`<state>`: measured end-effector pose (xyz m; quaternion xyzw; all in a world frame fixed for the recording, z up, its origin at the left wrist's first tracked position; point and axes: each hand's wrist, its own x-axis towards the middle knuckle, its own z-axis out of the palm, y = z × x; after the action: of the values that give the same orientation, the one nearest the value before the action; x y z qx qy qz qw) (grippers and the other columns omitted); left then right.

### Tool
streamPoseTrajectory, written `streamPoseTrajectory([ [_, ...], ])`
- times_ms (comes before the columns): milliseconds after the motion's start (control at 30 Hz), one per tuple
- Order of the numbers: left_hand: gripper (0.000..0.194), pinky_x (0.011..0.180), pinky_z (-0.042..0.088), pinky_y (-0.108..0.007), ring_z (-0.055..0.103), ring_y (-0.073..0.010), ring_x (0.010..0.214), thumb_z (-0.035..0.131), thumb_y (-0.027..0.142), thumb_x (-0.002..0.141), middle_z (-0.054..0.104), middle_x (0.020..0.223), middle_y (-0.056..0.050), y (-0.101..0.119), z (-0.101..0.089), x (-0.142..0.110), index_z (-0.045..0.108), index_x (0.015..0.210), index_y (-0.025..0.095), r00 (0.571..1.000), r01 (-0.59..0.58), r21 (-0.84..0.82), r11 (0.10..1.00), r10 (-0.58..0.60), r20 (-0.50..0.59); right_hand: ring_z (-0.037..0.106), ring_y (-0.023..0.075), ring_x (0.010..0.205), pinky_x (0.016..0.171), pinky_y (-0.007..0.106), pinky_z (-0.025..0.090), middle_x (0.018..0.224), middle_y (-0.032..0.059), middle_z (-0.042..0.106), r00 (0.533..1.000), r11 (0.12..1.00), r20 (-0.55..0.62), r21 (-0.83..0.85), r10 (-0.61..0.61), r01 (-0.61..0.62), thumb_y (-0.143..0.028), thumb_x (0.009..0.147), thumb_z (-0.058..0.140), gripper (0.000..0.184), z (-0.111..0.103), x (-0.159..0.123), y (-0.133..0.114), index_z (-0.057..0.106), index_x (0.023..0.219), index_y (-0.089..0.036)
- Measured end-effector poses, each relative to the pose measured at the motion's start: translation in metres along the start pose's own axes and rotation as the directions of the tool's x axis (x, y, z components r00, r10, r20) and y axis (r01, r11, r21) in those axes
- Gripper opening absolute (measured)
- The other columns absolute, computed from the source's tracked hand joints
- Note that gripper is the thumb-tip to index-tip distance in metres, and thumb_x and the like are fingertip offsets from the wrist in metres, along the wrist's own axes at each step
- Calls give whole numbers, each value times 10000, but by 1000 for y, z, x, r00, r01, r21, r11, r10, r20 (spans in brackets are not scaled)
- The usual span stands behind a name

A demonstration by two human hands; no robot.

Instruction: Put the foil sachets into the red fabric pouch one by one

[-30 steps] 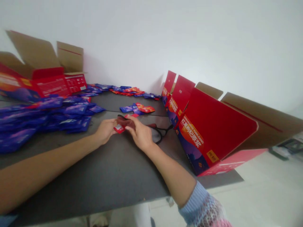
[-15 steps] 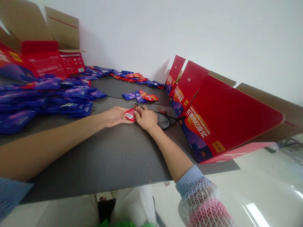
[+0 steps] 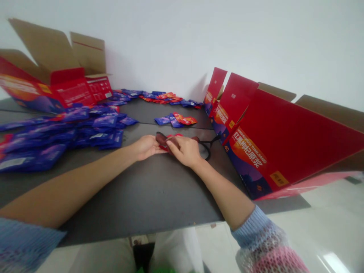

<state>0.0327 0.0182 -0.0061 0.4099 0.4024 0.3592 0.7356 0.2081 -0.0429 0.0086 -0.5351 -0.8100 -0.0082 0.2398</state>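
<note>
My left hand (image 3: 146, 147) holds a small red sachet (image 3: 175, 135) just above the grey table, its fingers under it. Most of the sachet is hidden. My right hand (image 3: 186, 151) is closed around a dark reddish-brown object (image 3: 161, 138), whose front end lies over the sachet beside my left fingertips. I cannot make out its kind. By my right wrist is a thin black loop (image 3: 209, 151), cord-like; whether it joins that object I cannot tell. Behind my hands lie a few purple sachets (image 3: 163, 120) and an orange-red one (image 3: 186, 120).
A heap of purple sachets (image 3: 105, 120) covers the table's left side. An open red carton (image 3: 75, 93) stands behind it. More sachets (image 3: 166, 97) line the wall. Red printed cartons (image 3: 273, 140) with raised flaps stand at right. The grey table (image 3: 142, 201) ends before my lap.
My right hand has brought the dark reddish-brown object leftward over the red sachet, covering much of it. My left hand keeps the sachet. The whole view has shifted slightly.
</note>
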Motion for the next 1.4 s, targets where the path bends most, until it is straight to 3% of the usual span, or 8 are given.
streamPoseTrajectory([
  [167,387,793,613,-305,738,-198,724,399,-158,667,742,749,-140,3,-9,4,701,778,58,999,25,21,999,-25,26,524,195,1382,1088,323,444,1442,42,614,984,990,115,52,-139,134,-462,975,533,459,10,1,-10,610,1372,-243],
  [333,336,831,608,-318,741,-217,765,468,-134,724,758,813,-174,5,-17,8,739,808,47,983,102,63,993,-111,149,496,173,1408,1129,328,424,1461,21,596,973,991,189,45,-129,122,-517,999,483,484,5,7,-1,597,1398,-268],
  [633,281,1023,543,-426,735,-294,1030,547,-80,784,763,1000,-212,-1,-19,6,749,943,34,977,43,-2,999,-42,209,532,206,1376,1035,315,466,1476,0,584,961,994,254,59,-106,94,-561,1017,428,453,-2,13,12,640,1344,-329],
  [833,218,1002,553,-436,739,-272,969,583,-6,858,757,1051,-225,-1,-20,1,735,1013,3,980,48,10,999,-49,191,697,228,1107,854,292,491,1217,45,745,971,994,226,-94,84,-64,-585,1055,216,587,-2,13,26,661,1290,-282],
  [967,257,1000,545,-437,736,-268,954,514,15,912,758,1048,-231,1,-13,-3,707,1080,-15,994,63,16,998,-64,89,715,258,1041,819,310,502,1119,113,763,950,944,176,-255,258,-209,-585,1050,204,637,6,17,32,705,1172,-210],
  [1100,261,1021,529,-462,715,-313,1049,478,26,930,742,1076,-252,4,-11,-6,693,1069,-26,993,49,-14,999,-48,105,725,279,988,811,338,514,1066,147,765,936,910,128,-310,326,-275,-571,1048,233,638,10,23,34,736,1077,-180],
  [1300,261,979,554,-461,734,-308,988,489,14,889,750,1003,-236,7,-17,-5,697,1044,-17,986,56,-46,997,-48,157,714,265,1000,845,325,486,1068,144,762,955,933,97,-260,281,-249,-521,1065,200,612,-7,8,5,696,1189,-185],
  [1400,217,838,612,-401,747,-257,823,532,5,829,751,845,-165,5,-16,1,708,948,46,999,30,-33,999,-28,46,685,222,1069,892,291,465,1136,91,746,993,984,48,-144,110,-102,-509,1073,179,592,-9,-3,-24,679,1190,-215],
])
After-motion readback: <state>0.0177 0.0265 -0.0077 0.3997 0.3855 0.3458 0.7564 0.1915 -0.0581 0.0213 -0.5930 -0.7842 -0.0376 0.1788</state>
